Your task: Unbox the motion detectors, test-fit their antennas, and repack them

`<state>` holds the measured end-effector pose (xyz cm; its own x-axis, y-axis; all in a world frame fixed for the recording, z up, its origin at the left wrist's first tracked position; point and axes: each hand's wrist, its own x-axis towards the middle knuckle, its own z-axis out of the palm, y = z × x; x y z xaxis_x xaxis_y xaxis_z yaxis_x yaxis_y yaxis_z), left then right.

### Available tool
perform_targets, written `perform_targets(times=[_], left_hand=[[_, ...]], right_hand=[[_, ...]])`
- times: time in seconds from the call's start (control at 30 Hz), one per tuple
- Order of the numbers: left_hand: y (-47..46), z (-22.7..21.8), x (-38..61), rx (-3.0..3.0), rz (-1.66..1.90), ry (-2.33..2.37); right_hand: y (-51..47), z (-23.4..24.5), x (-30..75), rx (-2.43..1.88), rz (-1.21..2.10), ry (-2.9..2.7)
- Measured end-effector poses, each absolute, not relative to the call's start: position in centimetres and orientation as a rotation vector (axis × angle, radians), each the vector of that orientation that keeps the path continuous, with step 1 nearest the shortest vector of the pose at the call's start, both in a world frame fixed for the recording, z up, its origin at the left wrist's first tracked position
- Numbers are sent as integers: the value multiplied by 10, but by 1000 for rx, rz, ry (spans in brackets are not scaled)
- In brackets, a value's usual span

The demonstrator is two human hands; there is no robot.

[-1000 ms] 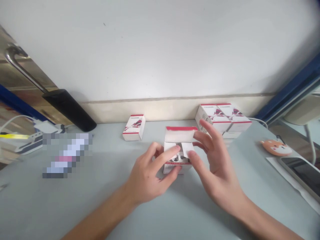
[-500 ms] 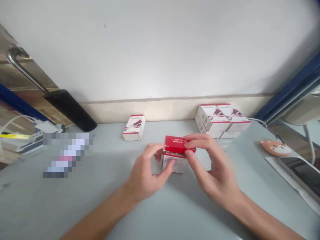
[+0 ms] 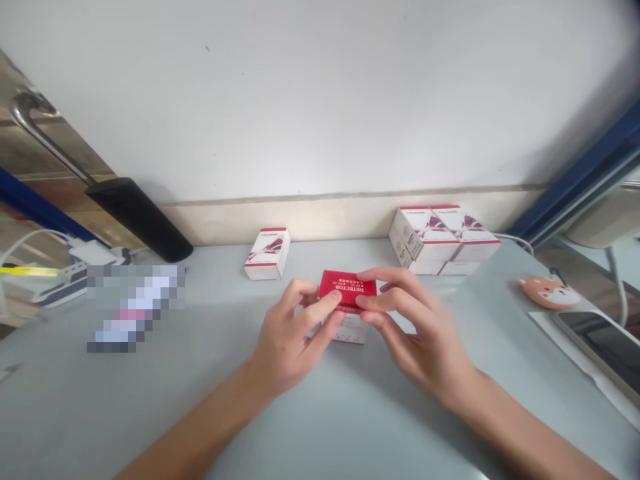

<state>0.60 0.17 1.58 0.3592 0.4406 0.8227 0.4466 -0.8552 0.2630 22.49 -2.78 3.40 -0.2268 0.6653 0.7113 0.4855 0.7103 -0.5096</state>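
Between my hands stands a small cardboard box (image 3: 349,288) with a red top printed "DETECTOR" and a white front side, upright on the table. My left hand (image 3: 295,333) grips its left side, one finger lying on the red top and the thumb against the front. My right hand (image 3: 425,333) holds the right side, fingers on the top's right edge and thumb at the front corner. The red lid lies flat over the opening. What is inside the box cannot be seen.
A single white-and-red box (image 3: 267,255) lies behind, to the left. Stacked boxes (image 3: 435,240) stand at the back right. Farther right are an orange animal-face item (image 3: 549,293) and a phone (image 3: 595,347). A power strip (image 3: 75,280) and a black padded bar (image 3: 140,220) are left.
The red lid, slightly raised at its front edge before, now sits flat on the box. A left finger has moved onto the top, and the right fingers have shifted along its edge.
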Motion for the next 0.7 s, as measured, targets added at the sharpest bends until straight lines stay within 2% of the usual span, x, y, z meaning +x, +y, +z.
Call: perform_targets(times=[0.13,0.3,0.43,0.53,0.6,0.7], left_hand=[[4,15,4,-2627,-1571,-817],[13,10,3,-2601,-1753,-838],[30,0,-4,-2457,-1928,-1063],[41,-4,-11,-2426,-1925,-1239],[45,-5,-15,-2432,-1858,-1353],[48,-2,-20,-2452,-1685,-1480]], right_hand=[[-29,32,225,-897,196,-1935],[-30,10,216,-970,241,-1876],[-25,-8,209,-1117,655,-1870],[-21,-9,207,-1201,912,-1872],[-18,-8,207,-1280,854,-1825],[-12,-11,210,-1435,589,-1657]])
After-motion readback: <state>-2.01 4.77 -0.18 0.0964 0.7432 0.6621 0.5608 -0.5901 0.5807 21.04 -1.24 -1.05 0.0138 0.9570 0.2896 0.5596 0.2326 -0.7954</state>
